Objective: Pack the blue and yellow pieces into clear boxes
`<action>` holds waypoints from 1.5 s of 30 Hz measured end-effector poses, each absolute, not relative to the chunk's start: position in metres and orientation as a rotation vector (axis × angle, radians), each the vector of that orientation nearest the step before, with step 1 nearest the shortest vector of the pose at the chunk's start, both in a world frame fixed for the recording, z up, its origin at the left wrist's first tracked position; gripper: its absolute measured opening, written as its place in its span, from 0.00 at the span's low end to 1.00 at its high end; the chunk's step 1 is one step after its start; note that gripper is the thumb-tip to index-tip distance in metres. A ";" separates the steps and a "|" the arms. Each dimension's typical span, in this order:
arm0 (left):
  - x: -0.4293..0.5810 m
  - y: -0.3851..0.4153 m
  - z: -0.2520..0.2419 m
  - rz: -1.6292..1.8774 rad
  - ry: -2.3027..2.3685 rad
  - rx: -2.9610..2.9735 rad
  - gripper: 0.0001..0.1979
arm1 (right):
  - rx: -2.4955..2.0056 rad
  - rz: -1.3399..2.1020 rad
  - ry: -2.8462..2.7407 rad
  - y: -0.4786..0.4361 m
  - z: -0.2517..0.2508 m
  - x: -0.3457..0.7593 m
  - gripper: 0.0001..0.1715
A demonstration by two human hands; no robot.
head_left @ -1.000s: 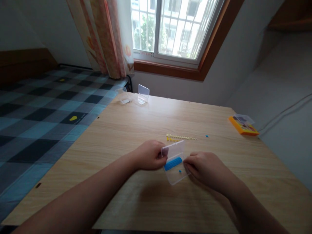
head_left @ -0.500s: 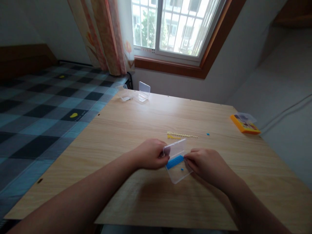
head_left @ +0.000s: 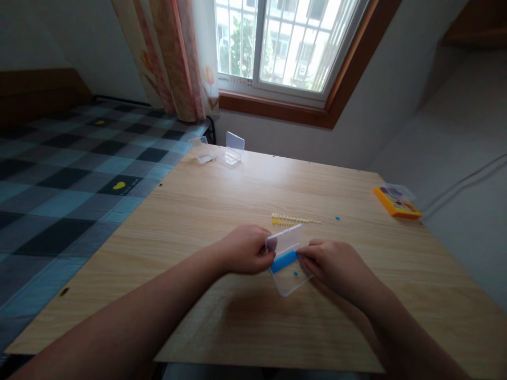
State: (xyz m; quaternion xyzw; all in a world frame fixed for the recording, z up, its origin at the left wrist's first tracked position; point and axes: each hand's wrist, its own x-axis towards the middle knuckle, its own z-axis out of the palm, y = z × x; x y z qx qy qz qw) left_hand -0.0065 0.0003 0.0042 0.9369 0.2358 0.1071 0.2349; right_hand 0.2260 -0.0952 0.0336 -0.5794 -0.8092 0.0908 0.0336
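A small clear plastic box lies open on the wooden table, its lid standing up. Inside it, along the hinge, sits a row of blue beads, and one loose blue bead lies on the box floor. My left hand is closed on the left end of the box. My right hand pinches at the right end of the blue row, fingers curled. Just beyond the box lie rows of yellow and cream beads and a single blue bead.
Two more open clear boxes stand at the table's far left corner. An orange box with a clear lid sits near the right edge. A bed with a checked cover adjoins the left side. A window and a curtain are beyond.
Both hands stay on the box. My right fingers have shifted slightly up towards the blue row. The view has tilted a little.
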 end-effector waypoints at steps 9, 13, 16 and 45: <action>-0.005 -0.001 0.006 0.291 0.651 2.576 0.09 | -1.761 0.263 -2.466 -0.096 0.037 0.230 0.15; -0.005 -0.001 0.006 0.291 0.668 2.564 0.09 | -1.767 0.268 -2.489 -0.096 0.035 0.228 0.15; -0.005 -0.001 0.006 0.296 0.661 2.578 0.09 | -1.775 0.259 -2.490 -0.095 0.034 0.228 0.15; -0.004 -0.002 0.012 0.225 0.687 2.616 0.09 | -1.757 0.268 -2.459 -0.097 0.036 0.229 0.15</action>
